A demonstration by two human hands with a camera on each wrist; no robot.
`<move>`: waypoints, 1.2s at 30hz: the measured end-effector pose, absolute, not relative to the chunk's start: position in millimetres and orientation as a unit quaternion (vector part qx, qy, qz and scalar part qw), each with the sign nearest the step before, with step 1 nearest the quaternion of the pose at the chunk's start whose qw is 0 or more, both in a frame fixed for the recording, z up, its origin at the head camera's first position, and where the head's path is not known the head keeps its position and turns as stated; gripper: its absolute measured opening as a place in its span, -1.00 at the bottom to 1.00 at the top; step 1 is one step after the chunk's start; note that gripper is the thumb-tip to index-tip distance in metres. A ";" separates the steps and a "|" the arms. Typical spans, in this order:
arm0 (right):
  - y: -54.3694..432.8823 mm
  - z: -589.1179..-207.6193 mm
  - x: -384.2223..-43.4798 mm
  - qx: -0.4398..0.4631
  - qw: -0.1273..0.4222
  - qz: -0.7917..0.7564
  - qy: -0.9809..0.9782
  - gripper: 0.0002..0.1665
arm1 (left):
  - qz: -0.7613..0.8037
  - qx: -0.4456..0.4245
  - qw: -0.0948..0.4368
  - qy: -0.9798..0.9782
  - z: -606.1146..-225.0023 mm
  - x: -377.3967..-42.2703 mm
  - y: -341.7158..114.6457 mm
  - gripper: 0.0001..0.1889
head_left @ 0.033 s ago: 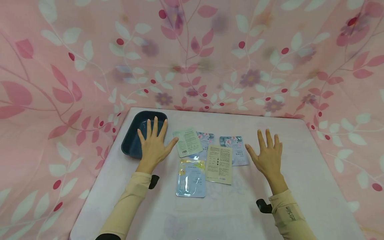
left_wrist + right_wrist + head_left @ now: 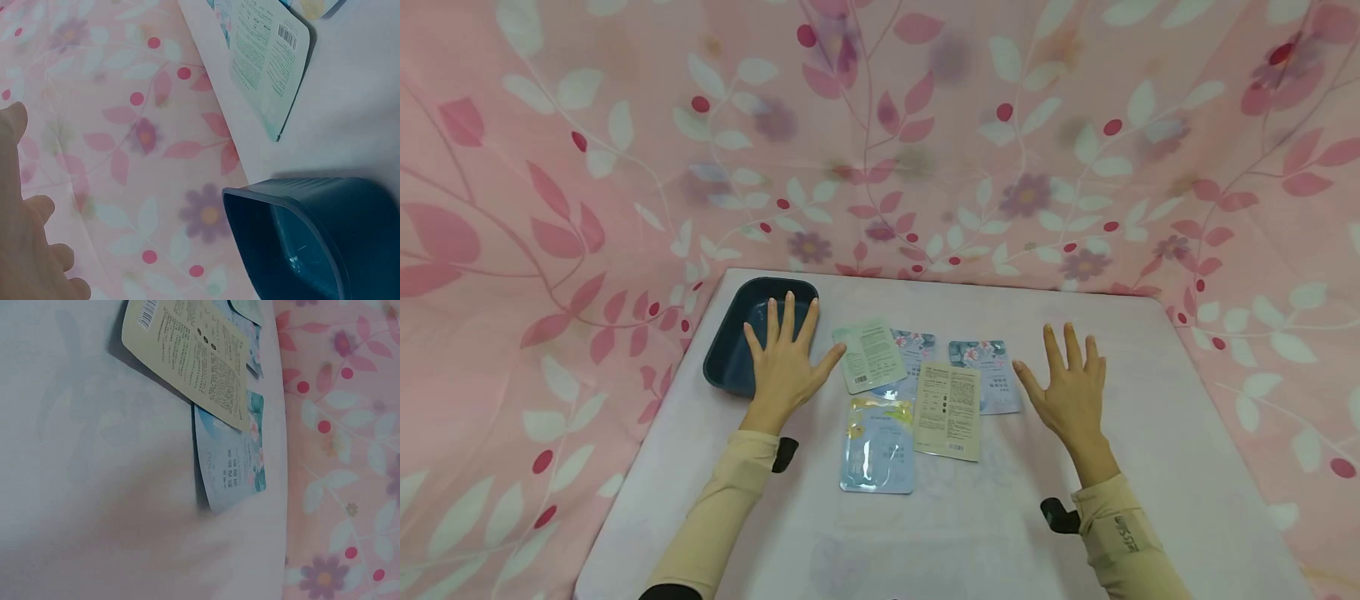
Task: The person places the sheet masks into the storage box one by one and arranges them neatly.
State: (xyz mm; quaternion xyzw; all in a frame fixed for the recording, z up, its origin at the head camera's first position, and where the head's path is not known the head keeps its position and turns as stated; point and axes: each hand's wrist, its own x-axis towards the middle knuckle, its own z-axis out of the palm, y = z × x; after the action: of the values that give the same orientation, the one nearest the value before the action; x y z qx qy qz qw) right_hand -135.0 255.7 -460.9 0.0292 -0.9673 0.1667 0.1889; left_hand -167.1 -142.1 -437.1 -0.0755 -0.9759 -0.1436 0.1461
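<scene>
My left hand [image 2: 784,367], fingers spread, is held up in front of a dark blue plastic bin [image 2: 724,354] and hides part of it; it grips nothing. My right hand [image 2: 1075,393] hangs with its fingers extended, just right of a blue floral sachet [image 2: 1003,396]. Flat sachets like face mask packets lie between the hands. A pale green one [image 2: 872,357] overlaps a second blue floral sachet [image 2: 917,346]. Partly over both floral ones lies a beige printed sachet [image 2: 947,412]. Nearest me is a shiny blue sachet with yellow [image 2: 877,450].
Everything lies on a white-covered table [image 2: 940,533]. Pink leaf-patterned cloth [image 2: 880,192] rises behind it and along both sides. In the left wrist view the bin's wall [image 2: 372,215] stands close to the pale green sachet [image 2: 269,69].
</scene>
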 end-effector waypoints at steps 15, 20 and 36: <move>254.1 -466.1 -130.3 0.029 0.189 0.183 -0.964 -0.13 | -0.147 -0.069 0.140 -0.977 -438.0 -161.4 -144.0 -0.12; 253.6 -466.7 -127.5 0.029 0.190 0.185 -0.964 -0.14 | -0.145 -0.072 0.139 -0.977 -438.6 -158.8 -144.5 -0.12; 251.2 -477.9 -116.4 0.021 0.196 0.196 -0.961 -0.24 | -0.188 -0.064 0.088 -0.976 -461.2 -135.0 -146.5 -0.16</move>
State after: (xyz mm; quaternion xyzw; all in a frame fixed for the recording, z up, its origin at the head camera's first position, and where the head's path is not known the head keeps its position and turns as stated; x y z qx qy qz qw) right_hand -116.4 251.2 -477.9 0.0207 -0.9607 0.1958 0.1959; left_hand -135.0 -146.5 -461.2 -0.0641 -0.9762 -0.1876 0.0878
